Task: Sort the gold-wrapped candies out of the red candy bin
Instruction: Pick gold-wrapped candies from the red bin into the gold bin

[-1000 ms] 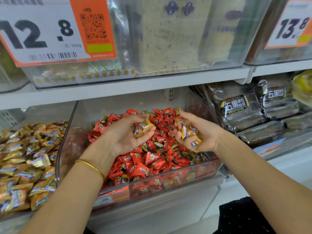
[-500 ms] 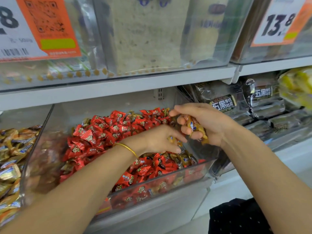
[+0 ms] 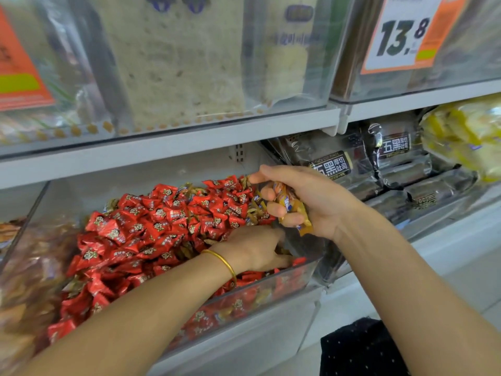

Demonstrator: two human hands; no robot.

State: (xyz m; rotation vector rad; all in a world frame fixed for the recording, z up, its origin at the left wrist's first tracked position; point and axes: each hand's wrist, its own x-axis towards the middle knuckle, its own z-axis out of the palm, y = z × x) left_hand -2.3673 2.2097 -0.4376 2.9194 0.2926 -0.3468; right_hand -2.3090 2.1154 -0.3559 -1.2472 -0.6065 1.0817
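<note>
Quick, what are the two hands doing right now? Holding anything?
Left hand: digging in the red candy bin, grip hidden, cannot tell.
Right hand: holding gold-wrapped candies.

the candy bin (image 3: 257, 299) sits under the upper shelf (image 3: 189, 139), heaped with wrapped candies (image 3: 162, 226). the left hand (image 3: 254, 248) lies in its front right corner, on the heap. just above and behind it, at the bin's right side, the right hand (image 3: 311, 199) grips a bunch of candies (image 3: 292, 207). toast packs (image 3: 333, 166) lie right of the bin, a neighbouring bin (image 3: 10, 232) left.
</note>
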